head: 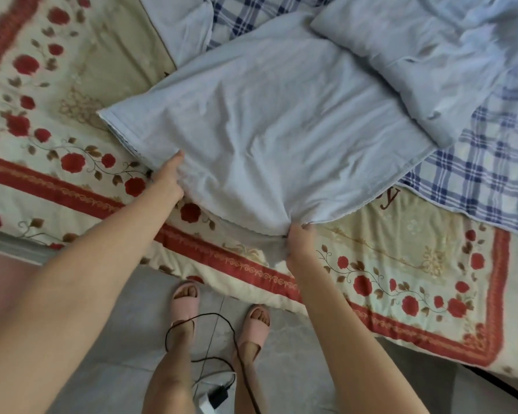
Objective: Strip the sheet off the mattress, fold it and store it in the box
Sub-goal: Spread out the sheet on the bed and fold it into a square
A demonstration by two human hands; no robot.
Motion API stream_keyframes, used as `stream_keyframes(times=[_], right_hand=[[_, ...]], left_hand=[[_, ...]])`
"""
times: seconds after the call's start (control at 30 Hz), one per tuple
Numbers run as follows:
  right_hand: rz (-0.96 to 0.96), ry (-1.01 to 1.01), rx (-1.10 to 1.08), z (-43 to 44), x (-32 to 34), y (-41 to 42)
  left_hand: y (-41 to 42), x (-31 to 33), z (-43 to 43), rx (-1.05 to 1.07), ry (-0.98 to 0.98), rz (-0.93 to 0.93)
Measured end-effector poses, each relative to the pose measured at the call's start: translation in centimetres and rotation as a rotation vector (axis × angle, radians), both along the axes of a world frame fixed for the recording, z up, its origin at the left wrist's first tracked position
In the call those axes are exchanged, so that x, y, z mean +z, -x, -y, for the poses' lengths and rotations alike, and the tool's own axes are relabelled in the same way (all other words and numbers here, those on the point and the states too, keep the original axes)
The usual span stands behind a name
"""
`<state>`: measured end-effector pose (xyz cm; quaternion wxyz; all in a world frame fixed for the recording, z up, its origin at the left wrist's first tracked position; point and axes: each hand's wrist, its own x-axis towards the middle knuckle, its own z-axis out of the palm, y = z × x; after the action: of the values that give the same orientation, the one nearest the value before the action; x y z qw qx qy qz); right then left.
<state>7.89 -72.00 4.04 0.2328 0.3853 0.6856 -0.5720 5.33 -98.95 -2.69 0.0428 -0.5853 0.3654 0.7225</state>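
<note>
Pale-blue sheet (266,130) lies at near edge of bed (401,258); left grip (169,177) and right grip (299,239) both grasp its hem.

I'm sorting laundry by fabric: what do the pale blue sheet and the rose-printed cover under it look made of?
The pale blue sheet looks like thin matte cotton or a blend: it creases and bunches where the right hand pinches it. The rose-printed cover seems padded, quilted fabric, puffy at its edge.
</note>
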Motion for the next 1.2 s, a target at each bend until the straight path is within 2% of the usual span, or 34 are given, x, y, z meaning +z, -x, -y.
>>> stream_keyframes(times=[0.07,0.17,0.27,0.33,0.43,0.47,0.5,0.53,0.57,0.6,0.63,0.7,0.73,0.8,0.83,0.9,1.0,1.1,1.2], right_hand=[[-0.066,-0.025,0.019,-0.8,3.9,-0.2],[-0.205,0.068,-0.028,-2.9,12.6,1.4],[-0.37,0.12,-0.153,-5.6,22.0,1.3],[-0.324,0.121,-0.146,-6.3,24.4,-0.5],[-0.194,0.104,-0.088,-6.9,27.2,-3.3],[-0.203,0.1,-0.092,-7.4,28.6,-4.3],[-0.248,0.114,-0.098,-8.1,30.1,-4.7],[-0.29,0.137,-0.114,-9.0,31.6,-5.4],[-0.305,0.164,-0.126,-9.6,32.0,-6.1],[-0.269,0.165,-0.141,-9.8,32.7,-7.4],[-0.193,0.17,-0.128,-9.4,32.6,-8.1],[-0.083,0.174,-0.114,-8.5,32.1,-10.9],[-0.062,0.183,-0.105,-8.2,32.1,-12.1],[-0.066,0.204,-0.083,-8.1,32.9,-13.2],[-0.066,0.227,-0.069,-8.3,33.6,-13.6],[-0.047,0.293,-0.074,-8.4,34.1,-13.9],[-0.033,0.272,-0.048,-7.8,34.8,-14.0],[-0.015,0.264,0.062,-6.9,35.4,-14.5],[0.046,0.212,0.148,-6.7,35.5,-14.9]], left_hand=[[1.9,4.5,-0.2,-0.066,0.006,-0.091],[4.0,14.3,-0.1,-0.13,-0.018,-0.29],[3.6,25.2,-0.7,-0.022,-0.07,-0.496],[0.5,28.9,-1.8,-0.023,-0.053,-0.457],[-4.3,31.8,-2.7,-0.271,0.047,-0.246],[-5.6,33.3,-2.3,-0.307,0.049,-0.25],[-6.2,34.8,-2.0,-0.298,-0.025,-0.358],[-7.0,36.9,-1.7,-0.198,-0.111,-0.491],[-7.6,37.8,-1.4,-0.126,-0.113,-0.607],[-8.8,39.5,-1.6,-0.054,-0.184,-0.612],[-9.5,39.4,-1.8,-0.078,-0.186,-0.576],[-12.5,38.4,-2.6,-0.123,-0.063,-0.357],[-13.3,39.1,-2.8,-0.041,-0.055,-0.219],[-14.2,39.5,-3.1,0.002,-0.143,-0.299],[-14.7,39.6,-3.0,0.042,-0.089,-0.326],[-14.9,39.5,-1.7,0.098,-0.145,-0.345],[-15.1,40.1,-1.2,0.113,-0.175,-0.334],[-14.8,39.2,0.0,0.126,-0.05,-0.199],[-14.1,38.4,0.7,0.079,-0.133,-0.214]])
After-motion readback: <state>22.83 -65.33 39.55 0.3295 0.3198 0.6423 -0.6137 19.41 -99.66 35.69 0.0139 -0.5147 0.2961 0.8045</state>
